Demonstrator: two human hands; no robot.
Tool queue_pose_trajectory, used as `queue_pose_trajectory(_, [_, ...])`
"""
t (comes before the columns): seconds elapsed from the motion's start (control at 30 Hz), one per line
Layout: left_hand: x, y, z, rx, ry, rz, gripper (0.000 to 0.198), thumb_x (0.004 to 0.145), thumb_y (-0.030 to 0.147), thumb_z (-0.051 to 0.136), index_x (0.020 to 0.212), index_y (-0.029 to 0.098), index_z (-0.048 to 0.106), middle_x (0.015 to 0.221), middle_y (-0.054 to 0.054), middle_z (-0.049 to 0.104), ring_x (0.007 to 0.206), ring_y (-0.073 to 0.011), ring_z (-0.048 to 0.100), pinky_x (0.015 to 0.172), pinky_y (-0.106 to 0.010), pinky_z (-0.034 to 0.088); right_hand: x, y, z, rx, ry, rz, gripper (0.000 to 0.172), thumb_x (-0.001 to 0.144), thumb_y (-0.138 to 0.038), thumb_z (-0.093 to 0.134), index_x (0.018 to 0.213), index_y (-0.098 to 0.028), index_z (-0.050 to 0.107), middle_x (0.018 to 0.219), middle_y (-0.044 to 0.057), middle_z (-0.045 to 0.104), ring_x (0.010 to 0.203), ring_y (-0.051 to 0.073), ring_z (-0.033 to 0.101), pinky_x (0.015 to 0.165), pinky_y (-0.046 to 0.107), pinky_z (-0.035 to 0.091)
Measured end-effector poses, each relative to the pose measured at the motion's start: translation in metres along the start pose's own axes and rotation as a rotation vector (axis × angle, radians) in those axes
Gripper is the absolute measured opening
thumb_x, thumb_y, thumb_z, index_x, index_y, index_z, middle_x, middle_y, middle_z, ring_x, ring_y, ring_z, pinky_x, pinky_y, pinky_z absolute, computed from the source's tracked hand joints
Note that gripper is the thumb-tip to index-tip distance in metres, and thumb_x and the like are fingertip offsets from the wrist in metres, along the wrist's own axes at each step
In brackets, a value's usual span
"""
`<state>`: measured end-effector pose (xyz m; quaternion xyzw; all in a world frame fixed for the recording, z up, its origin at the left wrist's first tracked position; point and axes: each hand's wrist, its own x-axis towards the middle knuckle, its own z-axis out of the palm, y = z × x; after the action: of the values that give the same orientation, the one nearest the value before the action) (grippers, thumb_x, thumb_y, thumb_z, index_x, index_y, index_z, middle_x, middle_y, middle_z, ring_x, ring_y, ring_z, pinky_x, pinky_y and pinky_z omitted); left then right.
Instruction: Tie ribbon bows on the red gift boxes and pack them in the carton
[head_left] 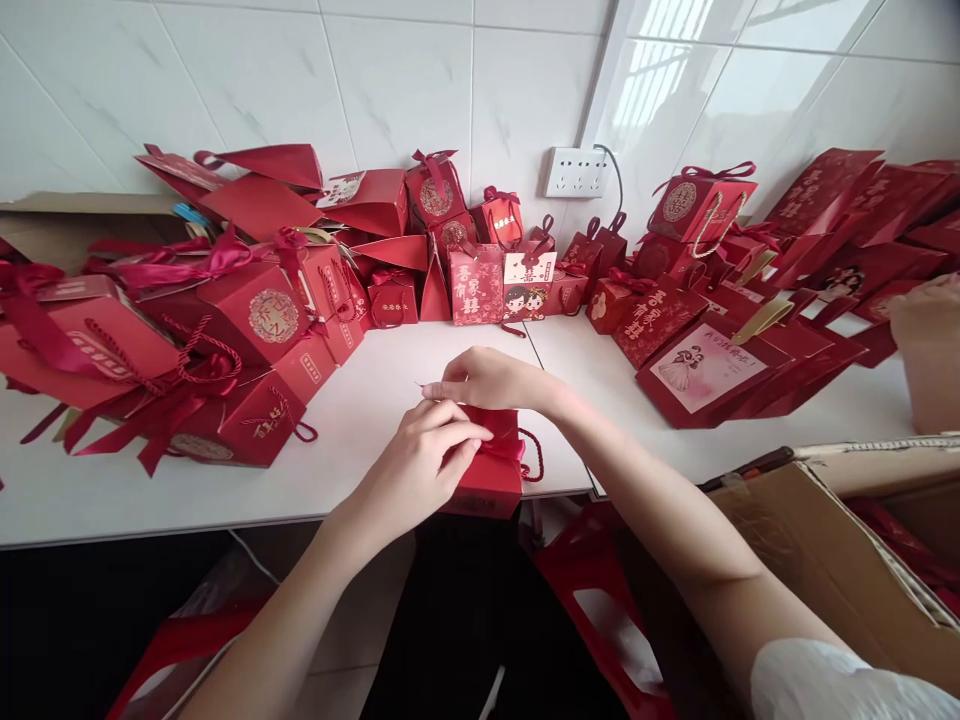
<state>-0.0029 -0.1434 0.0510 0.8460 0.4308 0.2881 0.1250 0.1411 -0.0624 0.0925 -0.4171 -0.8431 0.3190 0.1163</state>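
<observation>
A red gift box [484, 488] sits at the front edge of the white table, partly covered by my hands. A dark red twisted cord handle [537, 455] loops out on its right side. Pink-red ribbon [508, 452] lies across the top. My left hand [424, 455] is closed over the box, thumb and forefinger pinching at the ribbon. Crossing above and behind it, my right hand [487, 378] is bent with its thumb pressed towards the fingers. Whatever lies between those fingers is hidden.
Piles of red gift boxes [274, 310] stand at left, along the wall and at right. A picture-fronted bag [705, 368] leans at right. An open cardboard carton [817, 540] is by my right arm. A power strip [576, 173] is on the wall; a red stool [600, 600] is below.
</observation>
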Motion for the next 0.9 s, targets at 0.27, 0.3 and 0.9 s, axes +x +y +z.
queue_pose_trajectory(0.27, [-0.004,0.005,0.012,0.021,0.145,0.003,0.013,0.088,0.013,0.049,0.087,0.017,0.061,0.086,-0.002,0.065,0.089,-0.0171,0.055,0.086,-0.032,0.044,-0.001,0.008,0.007,0.082,0.040,-0.066,0.014,0.079,-0.021,0.057,0.074,-0.013,0.067,0.068,0.002,0.066,0.062,0.010,0.055,0.057,0.021,0.040])
queue_pose_trajectory(0.3, [-0.006,0.006,0.012,0.029,0.154,0.001,0.012,0.088,0.013,0.049,0.086,0.017,0.060,0.085,-0.002,0.064,0.086,-0.0167,0.055,0.084,-0.032,0.044,-0.004,0.009,0.008,0.097,0.064,-0.069,0.012,0.078,-0.017,0.057,0.073,-0.013,0.066,0.069,0.002,0.066,0.062,0.010,0.056,0.057,0.020,0.040])
queue_pose_trajectory(0.9, [-0.009,0.005,0.013,-0.054,0.136,0.033,0.015,0.088,0.009,0.051,0.089,0.018,0.064,0.082,0.000,0.062,0.081,-0.0132,0.052,0.079,-0.027,0.044,-0.018,0.037,0.026,0.313,0.302,-0.083,0.020,0.085,-0.016,0.051,0.089,-0.012,0.070,0.074,0.002,0.066,0.062,0.010,0.055,0.060,0.022,0.043])
